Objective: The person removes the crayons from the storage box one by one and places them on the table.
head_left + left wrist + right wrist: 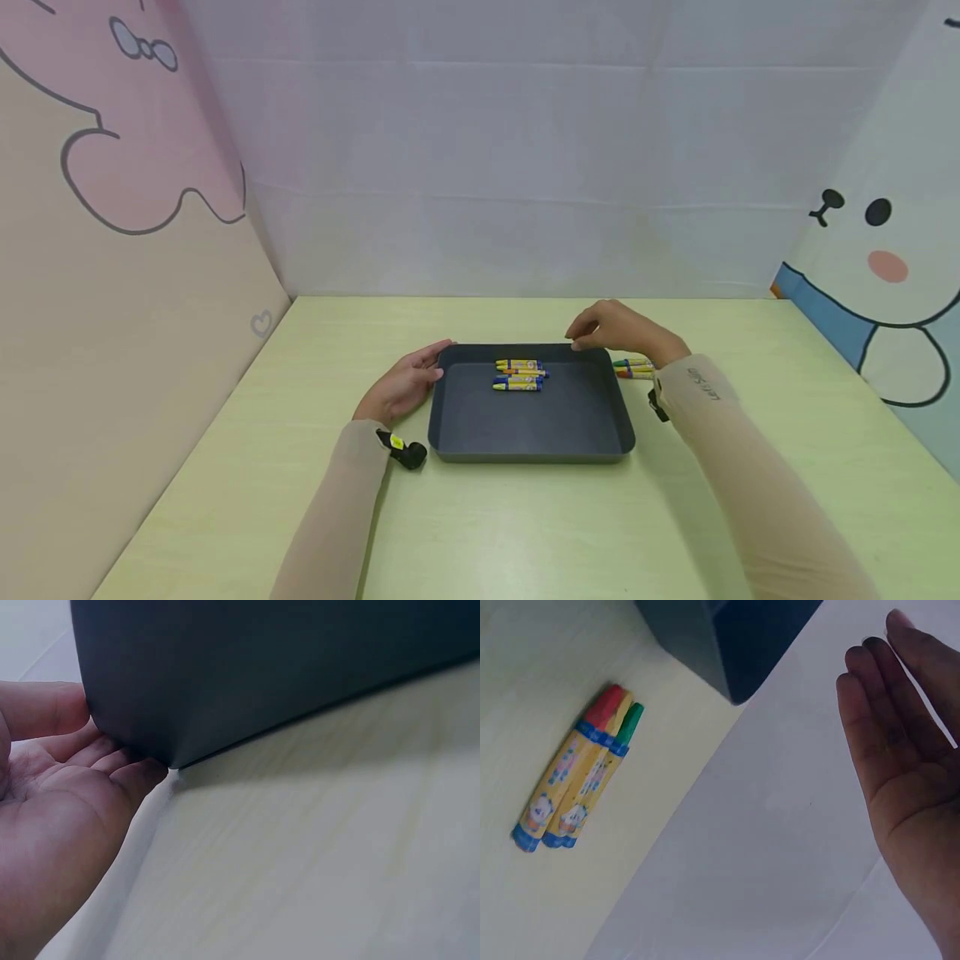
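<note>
A dark grey rectangular tray [555, 429] sits on the pale wooden-look table. Several yellow-wrapped crayons [517, 379] lie side by side in its left half, one with an orange body. My left hand [403, 385] grips the tray's left wall, thumb at the rim; in the left wrist view its fingers reach beneath the tray's edge [262, 675]. Over the far right corner hovers my right hand [618, 327], fingers loosely bent with nothing in them. Beyond the tray's right side lie three more crayons [577, 772], red, yellow and green, partly hidden by the right wrist in the head view.
A pale grey cloth backdrop [487, 167] hangs behind the table's far edge. Printed cartoon panels stand on the left [150, 167] and right [900, 333]. Both sleeves carry a black wrist camera [407, 452] strapped near the cuff.
</note>
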Demonstrator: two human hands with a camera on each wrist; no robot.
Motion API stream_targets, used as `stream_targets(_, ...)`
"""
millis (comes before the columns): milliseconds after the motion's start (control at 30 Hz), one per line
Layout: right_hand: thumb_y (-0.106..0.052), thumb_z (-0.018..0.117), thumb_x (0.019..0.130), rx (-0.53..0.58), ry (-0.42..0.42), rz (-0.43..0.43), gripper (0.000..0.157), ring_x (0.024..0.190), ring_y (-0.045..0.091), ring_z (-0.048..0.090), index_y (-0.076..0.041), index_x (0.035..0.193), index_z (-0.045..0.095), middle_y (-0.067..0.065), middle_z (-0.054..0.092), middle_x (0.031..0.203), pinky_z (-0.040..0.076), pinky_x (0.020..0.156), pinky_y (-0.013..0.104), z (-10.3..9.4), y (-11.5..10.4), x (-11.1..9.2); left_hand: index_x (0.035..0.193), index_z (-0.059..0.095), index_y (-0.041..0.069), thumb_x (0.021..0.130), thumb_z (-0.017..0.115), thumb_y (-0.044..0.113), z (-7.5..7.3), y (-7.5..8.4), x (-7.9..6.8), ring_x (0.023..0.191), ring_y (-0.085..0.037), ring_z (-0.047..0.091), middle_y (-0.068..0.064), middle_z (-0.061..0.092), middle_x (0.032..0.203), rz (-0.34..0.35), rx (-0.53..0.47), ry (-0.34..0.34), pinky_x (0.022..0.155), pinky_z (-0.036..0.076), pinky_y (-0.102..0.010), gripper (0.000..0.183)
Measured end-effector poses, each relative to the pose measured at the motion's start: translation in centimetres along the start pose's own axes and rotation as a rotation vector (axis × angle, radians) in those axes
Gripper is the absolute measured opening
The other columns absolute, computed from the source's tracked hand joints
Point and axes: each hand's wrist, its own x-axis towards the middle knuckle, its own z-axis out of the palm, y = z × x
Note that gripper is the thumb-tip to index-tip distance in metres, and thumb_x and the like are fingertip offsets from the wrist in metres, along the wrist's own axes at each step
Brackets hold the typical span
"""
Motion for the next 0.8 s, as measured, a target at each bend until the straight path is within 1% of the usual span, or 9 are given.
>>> stream_targets(100,-0.015,0.067,0.089,0.005,-0.012,-0.012,0.026,0.1,0.025,0.066,-0.004,0.113,0.071,0.016,0.069,0.114,0.053,0.088,0.042,0.5,-0.5,0.8,0.154,0.018,0.005,0.095,0.037,-0.014,0.0,0.0,0.0,0.149,-0.022,0.009,-0.005,0.006,0.163,0.007,-0.005,0.003,0.119,0.013,-0.041,0.065)
stream_targets(233,-0.014,0.068,0.089,0.027,-0.04,-0.008,0.027,0.099,0.023,0.066,-0.004,0.114,0.071,0.015,0.07,0.113,0.053,0.087,0.04,1.3,-1.1,1.7,0.154,0.018,0.004,0.094,0.035,-0.015,0.0,0.0,0.0,0.15,-0.021,0.005,-0.006,0.003,0.163,0.007,-0.013,0.007,0.12,0.009,-0.041,0.065)
stream_targets(467,-0.012,0.069,0.088,0.065,-0.073,-0.005,0.025,0.095,0.02,0.067,-0.002,0.111,0.071,0.011,0.071,0.107,0.054,0.084,0.037,2.6,-2.0,2.5,0.153,0.021,0.005,0.094,0.035,-0.014,0.1,-0.1,0.0,0.15,-0.022,0.005,-0.006,0.004,0.163,-0.001,-0.022,0.008,0.121,0.008,-0.04,0.064)
stream_targets(633,-0.009,0.068,0.088,0.064,-0.096,-0.021,0.023,0.093,0.02,0.068,-0.001,0.11,0.071,0.012,0.071,0.106,0.055,0.082,0.035,3.5,-2.0,3.1,0.154,0.021,0.006,0.095,0.035,-0.014,0.1,0.0,0.0,0.15,-0.021,0.004,-0.005,0.003,0.163,-0.006,-0.012,0.009,0.121,0.008,-0.04,0.064)
stream_targets(800,-0.008,0.068,0.088,0.062,-0.126,-0.019,0.021,0.093,0.019,0.068,-0.002,0.108,0.072,0.01,0.072,0.103,0.055,0.081,0.034,4.4,-2.1,3.5,0.154,0.021,0.005,0.094,0.035,-0.014,0.1,0.0,0.0,0.15,-0.022,0.004,-0.005,0.003,0.163,-0.002,-0.012,0.006,0.12,0.008,-0.04,0.064)
